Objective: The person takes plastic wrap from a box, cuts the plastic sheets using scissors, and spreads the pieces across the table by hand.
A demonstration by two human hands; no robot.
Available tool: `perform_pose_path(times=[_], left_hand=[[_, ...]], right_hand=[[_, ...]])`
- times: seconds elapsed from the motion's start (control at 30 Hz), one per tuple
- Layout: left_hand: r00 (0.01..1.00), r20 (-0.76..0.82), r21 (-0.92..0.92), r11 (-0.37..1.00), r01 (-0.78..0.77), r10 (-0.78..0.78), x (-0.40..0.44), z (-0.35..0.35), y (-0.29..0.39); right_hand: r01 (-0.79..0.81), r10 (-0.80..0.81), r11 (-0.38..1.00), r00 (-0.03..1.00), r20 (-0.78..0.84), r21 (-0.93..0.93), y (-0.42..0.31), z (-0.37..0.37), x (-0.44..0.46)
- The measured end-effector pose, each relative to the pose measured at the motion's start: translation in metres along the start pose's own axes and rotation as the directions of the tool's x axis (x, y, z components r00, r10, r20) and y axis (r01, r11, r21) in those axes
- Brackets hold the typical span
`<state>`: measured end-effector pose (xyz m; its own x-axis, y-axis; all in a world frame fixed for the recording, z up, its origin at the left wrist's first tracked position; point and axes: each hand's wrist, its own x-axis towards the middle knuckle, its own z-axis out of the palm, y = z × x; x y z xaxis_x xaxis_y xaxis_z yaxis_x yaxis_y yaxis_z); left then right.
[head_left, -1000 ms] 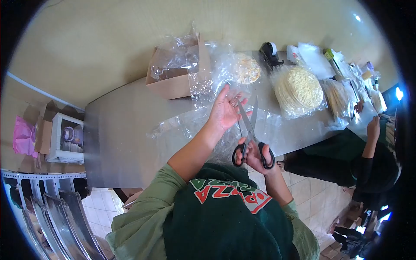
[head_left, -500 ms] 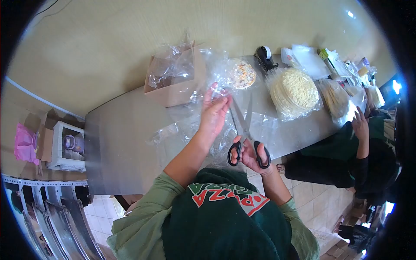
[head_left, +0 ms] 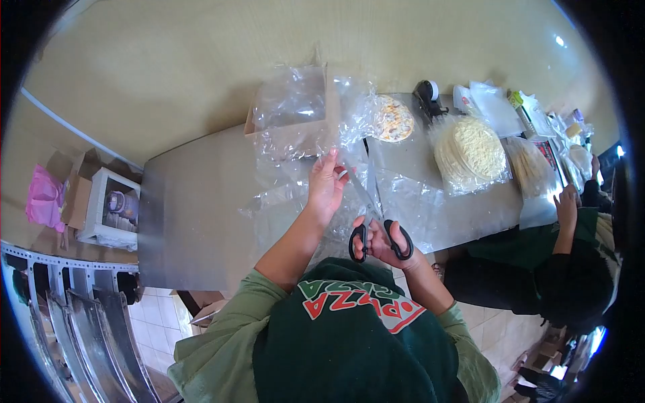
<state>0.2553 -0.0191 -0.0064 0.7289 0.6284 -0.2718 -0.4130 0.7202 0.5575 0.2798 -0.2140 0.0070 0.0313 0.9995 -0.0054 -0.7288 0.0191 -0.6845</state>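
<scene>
My right hand [head_left: 384,243] is wrapped round the black handles of a pair of scissors [head_left: 368,201], whose blades are spread and point away from me. To their left, my left hand [head_left: 325,183] pinches the edge of clear plastic film [head_left: 295,201] beside the blade tips. More of the film lies crumpled on the metal table [head_left: 195,201] under both hands. A cardboard box [head_left: 295,136] behind my left hand holds clear plastic. Right of the box is a round topped pizza [head_left: 392,119], partly beside loose plastic.
A bagged stack of pale round bases [head_left: 474,151] and a black tape dispenser [head_left: 427,99] stand to the right. Farther right are more bagged items [head_left: 533,168] and a co-worker's hand [head_left: 568,209]. A white crate [head_left: 111,209] is at the left.
My left hand has moved from open fingers to a pinch at the film. The scissors have shifted slightly left, blades still apart. The co-worker's hand has moved.
</scene>
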Motion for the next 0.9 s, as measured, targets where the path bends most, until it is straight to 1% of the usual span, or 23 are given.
perform_pose_path(times=[0.17, 0.23, 0.3, 0.33, 0.4, 0.43, 0.57, 0.63, 0.67, 0.7, 0.73, 0.83, 0.9], left_hand=[[0.999, 0.042, 0.003, 1.000, 0.002, -0.002, -0.007, 0.016, -0.007], [0.998, 0.061, 0.019, 1.000, 0.013, -0.014, -0.007, 0.018, -0.014], [0.996, 0.092, -0.007, 1.000, 0.010, -0.009, -0.007, 0.019, -0.019], [0.994, 0.108, -0.020, 1.000, 0.008, -0.006, -0.007, 0.020, -0.021], [0.995, 0.097, 0.001, 1.000, 0.008, -0.008, -0.006, 0.019, -0.023], [0.996, 0.092, 0.011, 1.000, 0.006, -0.007, -0.006, 0.018, -0.023], [0.997, 0.080, 0.092, 0.996, -0.016, 0.009, -0.001, 0.011, -0.031], [0.996, 0.073, 0.096, 0.994, -0.053, 0.046, 0.004, 0.005, -0.036], [0.998, 0.051, 0.083, 0.996, -0.034, 0.029, 0.006, 0.001, -0.038], [1.000, 0.027, 0.071, 0.997, -0.017, 0.015, 0.006, 0.000, -0.037], [1.000, 0.002, 0.058, 0.998, -0.002, 0.002, 0.006, -0.001, -0.035], [0.991, 0.099, -0.037, 0.995, 0.089, -0.085, 0.013, -0.010, -0.034], [0.975, 0.175, -0.068, 0.986, 0.153, -0.139, 0.020, -0.020, -0.035]], right_hand=[[0.119, -0.114, 0.988, 0.992, -0.051, 0.097, -0.006, -0.004, 0.005], [0.111, -0.108, 0.992, 0.993, -0.056, 0.057, -0.007, -0.001, 0.004], [0.097, -0.096, 0.995, 0.993, -0.072, 0.004, -0.006, 0.002, 0.003], [0.117, -0.116, 0.993, 0.986, -0.119, 0.000, -0.005, 0.003, 0.003], [0.156, -0.154, 0.988, 0.965, -0.211, -0.009, -0.003, 0.004, 0.002], [0.180, -0.176, 0.984, 0.963, -0.202, 0.000, -0.005, 0.000, 0.002], [0.179, -0.186, 0.983, 0.963, -0.197, -0.051, -0.008, -0.004, 0.003], [0.158, -0.173, 0.984, 0.953, -0.248, -0.077, -0.009, -0.008, 0.005], [0.146, -0.165, 0.985, 0.949, -0.270, -0.090, -0.009, -0.009, 0.006], [0.152, -0.166, 0.986, 0.929, -0.332, -0.068, -0.011, -0.005, 0.008], [0.149, -0.154, 0.988, 0.923, -0.354, -0.040, -0.009, -0.007, 0.009], [0.145, -0.114, 0.988, 0.901, -0.419, 0.043, -0.004, -0.009, 0.010], [0.213, -0.136, 0.957, 0.930, -0.341, 0.198, 0.002, -0.012, 0.012]])
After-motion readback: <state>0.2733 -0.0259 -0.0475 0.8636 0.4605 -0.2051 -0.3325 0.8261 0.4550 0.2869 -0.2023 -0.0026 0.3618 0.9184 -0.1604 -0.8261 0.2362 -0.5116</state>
